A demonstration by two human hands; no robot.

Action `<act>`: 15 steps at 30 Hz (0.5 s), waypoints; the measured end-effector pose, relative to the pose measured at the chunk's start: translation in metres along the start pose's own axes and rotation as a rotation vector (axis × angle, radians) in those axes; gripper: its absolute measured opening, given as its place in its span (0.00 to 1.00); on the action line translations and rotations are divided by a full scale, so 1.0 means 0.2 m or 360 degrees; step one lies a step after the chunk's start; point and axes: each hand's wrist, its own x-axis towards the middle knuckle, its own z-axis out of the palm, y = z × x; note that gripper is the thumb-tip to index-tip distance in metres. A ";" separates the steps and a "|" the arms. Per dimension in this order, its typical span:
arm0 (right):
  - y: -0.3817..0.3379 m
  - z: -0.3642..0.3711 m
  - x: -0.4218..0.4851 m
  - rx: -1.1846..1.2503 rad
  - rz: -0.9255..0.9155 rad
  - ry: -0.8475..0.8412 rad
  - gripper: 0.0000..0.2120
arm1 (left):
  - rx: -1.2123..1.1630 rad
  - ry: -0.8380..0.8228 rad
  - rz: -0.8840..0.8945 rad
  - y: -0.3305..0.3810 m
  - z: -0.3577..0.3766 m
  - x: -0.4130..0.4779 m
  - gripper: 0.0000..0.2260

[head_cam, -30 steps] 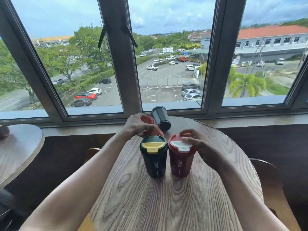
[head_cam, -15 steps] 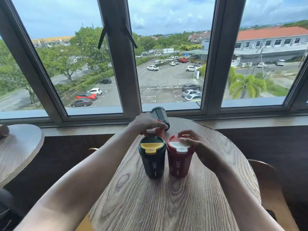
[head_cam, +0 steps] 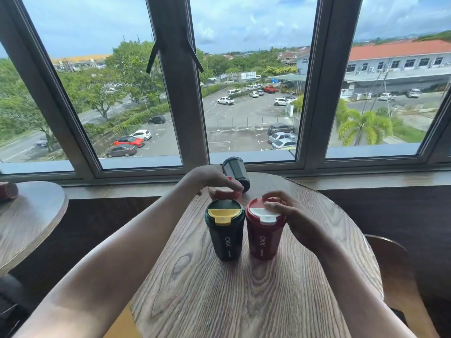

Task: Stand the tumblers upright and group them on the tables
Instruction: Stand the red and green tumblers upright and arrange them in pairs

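Observation:
A dark green tumbler with a yellow lid [head_cam: 225,230] and a red tumbler with a white lid [head_cam: 264,229] stand upright side by side on the round wooden table [head_cam: 219,301]. My right hand [head_cam: 290,215] rests its fingers on the red tumbler's lid and rim. Behind the green one, a second red tumbler [head_cam: 223,193] stands upright, mostly hidden, with my left hand [head_cam: 214,178] pressing on its top. A dark tumbler [head_cam: 236,172] lies tilted on its side at the table's far edge, just beyond my left hand.
A second wooden table [head_cam: 29,215] stands at the left with a reddish tumbler [head_cam: 8,190] lying at its far edge. A chair back [head_cam: 400,276] curves at the right. The window sill and frame [head_cam: 317,167] close off the far side.
My left hand has brought the second red tumbler from tilted to upright behind the green one. My right hand stayed on the white-lidded red tumbler.

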 end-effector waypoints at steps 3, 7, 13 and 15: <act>0.00 0.00 0.00 0.0001 -0.0009 -0.0006 0.15 | -0.0051 -0.0022 -0.0159 -0.03 0.00 0.01 0.40; 0.00 0.00 -0.01 0.0009 -0.0014 -0.0016 0.14 | -0.0107 -0.0026 -0.0093 -0.01 -0.01 0.05 0.24; 0.00 0.01 -0.01 0.0046 -0.0024 -0.0019 0.11 | -0.0299 -0.0203 0.0026 -0.02 -0.03 0.06 0.29; 0.00 0.01 0.00 0.0050 -0.0024 -0.0014 0.10 | -0.0421 -0.0244 -0.0009 -0.04 -0.03 0.07 0.32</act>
